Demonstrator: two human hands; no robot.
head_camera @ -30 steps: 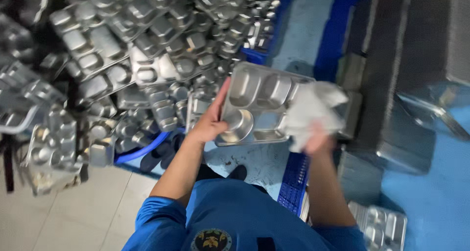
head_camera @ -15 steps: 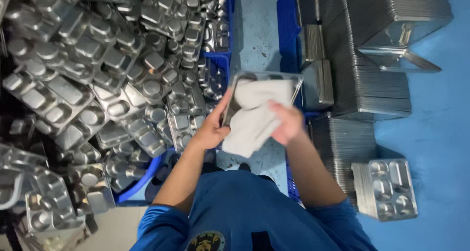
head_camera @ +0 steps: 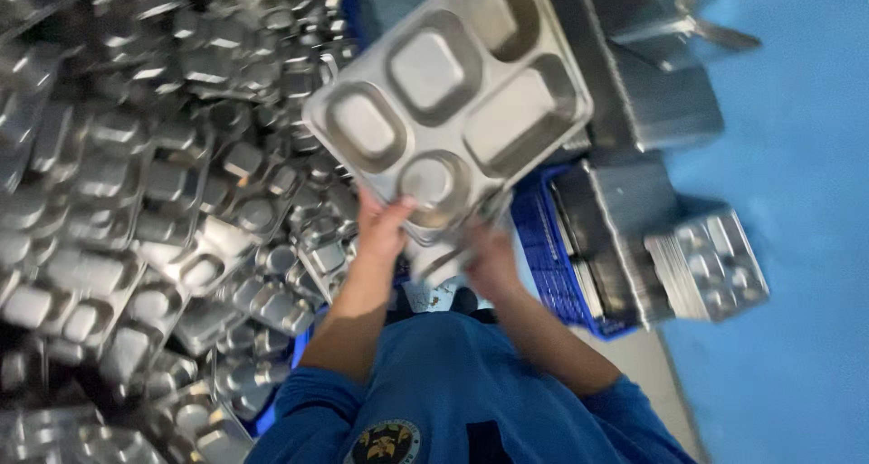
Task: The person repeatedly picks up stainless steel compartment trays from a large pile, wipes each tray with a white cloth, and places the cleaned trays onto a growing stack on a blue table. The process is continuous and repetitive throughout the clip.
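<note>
A shiny steel meal tray (head_camera: 450,111) is sitting raised above the fingers (head_camera: 398,212), which are gripping its near edge. It is showing five pressed wells (one small and round, the rest oblong), all looking empty, and it is tilting askew. A pale cloth (head_camera: 433,263) is hanging bunched just below that edge, between the fingers.

Single head-worn view, which looked steeply down past the wearer's blue-shirted chest at the bottom edge. The left hand (head_camera: 382,229) and right hand (head_camera: 489,258) sat close at centre, lifting a compartment tray (head_camera: 448,97) near the lens. A heap of trays (head_camera: 154,220) filled the left; stacked trays (head_camera: 706,265) and blue floor (head_camera: 797,156) lay farther right.
</note>
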